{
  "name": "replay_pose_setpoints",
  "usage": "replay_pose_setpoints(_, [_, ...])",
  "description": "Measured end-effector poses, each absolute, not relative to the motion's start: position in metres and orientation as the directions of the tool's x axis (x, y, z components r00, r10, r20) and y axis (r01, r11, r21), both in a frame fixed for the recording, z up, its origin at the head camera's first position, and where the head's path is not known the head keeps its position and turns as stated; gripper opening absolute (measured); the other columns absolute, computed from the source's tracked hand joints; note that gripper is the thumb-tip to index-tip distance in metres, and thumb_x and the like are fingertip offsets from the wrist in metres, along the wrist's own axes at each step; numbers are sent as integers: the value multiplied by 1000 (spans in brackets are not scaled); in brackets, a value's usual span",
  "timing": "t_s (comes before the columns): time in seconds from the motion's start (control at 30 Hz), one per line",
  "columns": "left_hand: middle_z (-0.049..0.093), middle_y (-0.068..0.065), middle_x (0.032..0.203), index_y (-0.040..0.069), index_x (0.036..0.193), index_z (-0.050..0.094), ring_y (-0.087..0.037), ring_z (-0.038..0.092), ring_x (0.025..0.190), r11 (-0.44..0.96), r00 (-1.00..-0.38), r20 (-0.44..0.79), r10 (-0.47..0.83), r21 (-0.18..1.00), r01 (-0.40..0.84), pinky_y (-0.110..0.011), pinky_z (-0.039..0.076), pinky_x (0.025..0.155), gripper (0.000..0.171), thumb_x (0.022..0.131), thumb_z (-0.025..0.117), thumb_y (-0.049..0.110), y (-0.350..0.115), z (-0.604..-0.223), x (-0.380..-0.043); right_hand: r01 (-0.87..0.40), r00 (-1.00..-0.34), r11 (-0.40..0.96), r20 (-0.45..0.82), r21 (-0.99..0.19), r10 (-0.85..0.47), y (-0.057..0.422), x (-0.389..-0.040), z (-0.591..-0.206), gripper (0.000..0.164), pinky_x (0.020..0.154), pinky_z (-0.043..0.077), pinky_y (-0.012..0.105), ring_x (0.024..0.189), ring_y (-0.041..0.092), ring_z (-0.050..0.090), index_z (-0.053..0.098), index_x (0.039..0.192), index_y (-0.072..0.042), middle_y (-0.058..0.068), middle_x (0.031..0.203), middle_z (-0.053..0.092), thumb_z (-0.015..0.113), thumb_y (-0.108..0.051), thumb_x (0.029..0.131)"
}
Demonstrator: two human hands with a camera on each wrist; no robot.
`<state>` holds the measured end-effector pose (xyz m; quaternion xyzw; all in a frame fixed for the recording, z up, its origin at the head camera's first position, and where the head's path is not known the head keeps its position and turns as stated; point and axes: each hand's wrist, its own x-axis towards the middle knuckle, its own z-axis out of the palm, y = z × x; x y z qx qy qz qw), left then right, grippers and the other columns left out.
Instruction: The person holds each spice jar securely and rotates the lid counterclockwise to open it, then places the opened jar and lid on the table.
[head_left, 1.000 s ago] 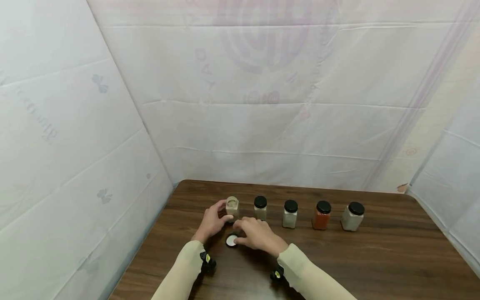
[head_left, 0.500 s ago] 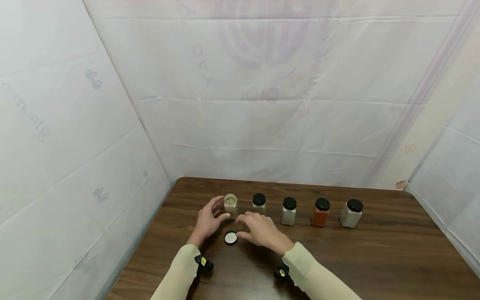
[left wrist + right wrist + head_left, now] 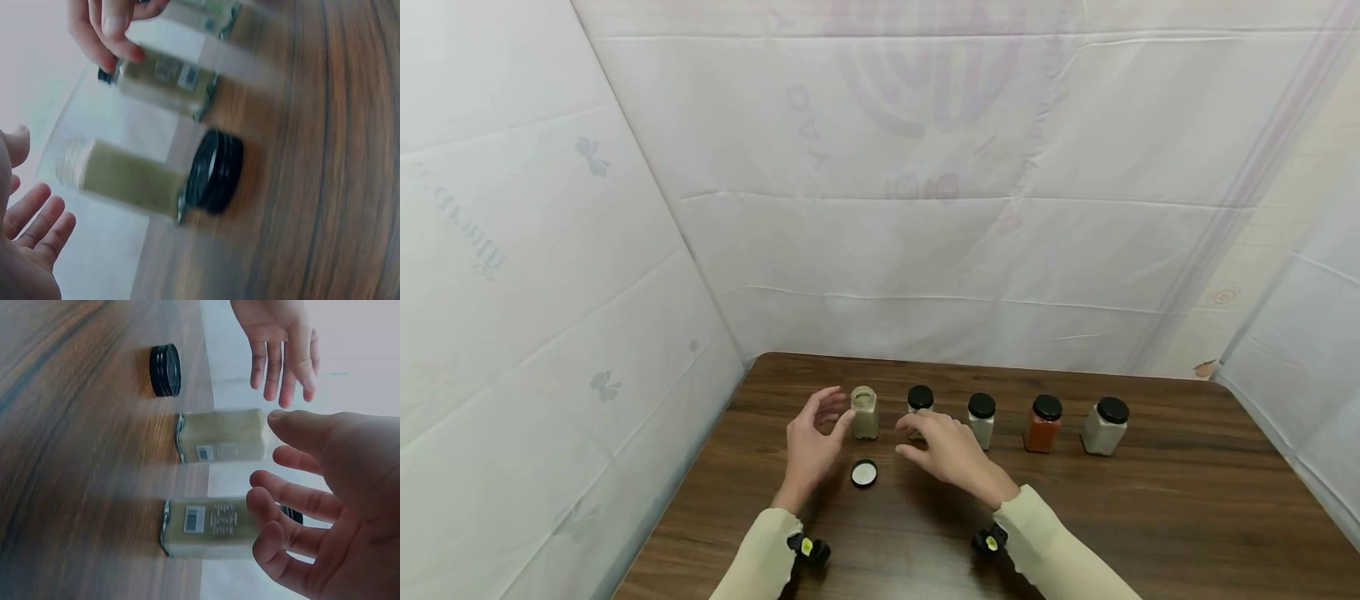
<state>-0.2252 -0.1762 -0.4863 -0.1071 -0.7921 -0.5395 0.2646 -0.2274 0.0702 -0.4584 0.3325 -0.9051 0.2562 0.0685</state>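
An open, lidless glass jar (image 3: 866,418) of greenish-beige powder stands upright at the left of a row. Its black lid (image 3: 864,473) lies in front of it, white inside facing up. My left hand (image 3: 811,446) is just left of this jar, fingers spread and bent a little, holding nothing. In front of the second jar (image 3: 921,398), which wears its black lid, hovers my right hand (image 3: 951,450). In the right wrist view its loosely bent fingers overlap the top of that second jar (image 3: 206,525), with nothing gripped. The head view hides most of the second jar's body behind this hand.
Further right along the row stand a pale-filled jar (image 3: 981,421), an orange-red one (image 3: 1042,425) and a tilted-looking greyish one (image 3: 1105,427), all black-lidded. The brown wooden table (image 3: 1150,517) meets white cloth walls (image 3: 925,250) at its back and left.
Both hands have drawn away from the open jar: the left slightly to the left, the right further right, in front of the second jar. The black lid stays on the table.
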Motion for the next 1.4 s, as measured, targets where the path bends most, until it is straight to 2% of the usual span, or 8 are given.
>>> replay_pose_setpoints(0.17, [71, -20, 118, 5, 131, 65, -32, 71, 101, 358, -829, 554, -77, 791, 496, -48, 58, 85, 43, 91, 80, 11, -163, -478, -220, -629, -777, 666, 325, -402, -539, 78, -228, -457, 30, 62, 54, 29, 89, 17, 71, 72, 120, -17, 2, 109, 71, 76, -32, 95])
replay_pose_setpoints(0.3, [70, -23, 117, -2, 130, 64, -34, 71, 101, 340, -829, 554, -69, 795, 503, -49, 58, 84, 43, 90, 79, 6, -157, -478, -219, -621, -784, 670, 333, -407, -524, 86, -227, -456, 32, 68, 57, 33, 93, 17, 71, 72, 121, -15, 3, 110, 72, 77, -32, 95])
replay_pose_setpoints(0.47, [72, -20, 116, -3, 130, 64, -30, 72, 100, 348, -837, 544, -60, 797, 493, -47, 59, 83, 42, 90, 78, 3, -152, -481, -218, -600, -800, 683, 331, -417, -500, 98, -226, -458, 30, 70, 58, 37, 93, 16, 70, 73, 120, -16, 2, 108, 72, 77, -31, 94])
replay_pose_setpoints(0.67, [73, -18, 113, -3, 130, 64, -25, 73, 97, 356, -834, 551, -28, 785, 507, -35, 60, 80, 41, 91, 77, 3, -149, -484, -216, -575, -818, 693, 337, -435, -466, 110, -223, -460, 31, 69, 58, 39, 95, 18, 71, 73, 120, -15, 2, 111, 72, 78, -29, 93])
replay_pose_setpoints(1.0, [74, -7, 109, 5, 130, 64, -20, 73, 96, 375, -822, 569, 21, 757, 534, -37, 61, 80, 38, 93, 76, 5, -136, -488, -217, -548, -834, 712, 353, -439, -423, 122, -220, -460, 31, 53, 47, 25, 74, 13, 63, 73, 121, -19, -1, 111, 70, 79, -29, 93])
replay_pose_setpoints(1.07, [75, -6, 109, 8, 130, 64, -20, 73, 97, 373, -835, 550, 27, 769, 519, -36, 60, 82, 38, 94, 75, 5, -133, -488, -218, -545, -835, 720, 363, -430, -414, 124, -220, -460, 30, 55, 48, 24, 77, 13, 65, 73, 120, -20, -2, 111, 70, 79, -30, 92])
replay_pose_setpoints(1.23, [75, -9, 110, 8, 130, 64, -27, 74, 100, 366, -854, 520, 36, 788, 495, -38, 60, 85, 37, 94, 74, 4, -124, -488, -219, -536, -837, 729, 381, -426, -393, 127, -220, -460, 31, 55, 47, 25, 76, 9, 62, 73, 121, -21, -3, 112, 70, 80, -30, 92])
replay_pose_setpoints(1.4, [74, -12, 111, 6, 130, 64, -31, 74, 101, 378, -859, 508, 55, 786, 489, -39, 60, 86, 37, 95, 74, 4, -116, -487, -218, -531, -841, 714, 385, -456, -380, 129, -219, -460, 33, 48, 40, 23, 63, 0, 48, 71, 124, -21, -1, 114, 68, 79, -28, 93])
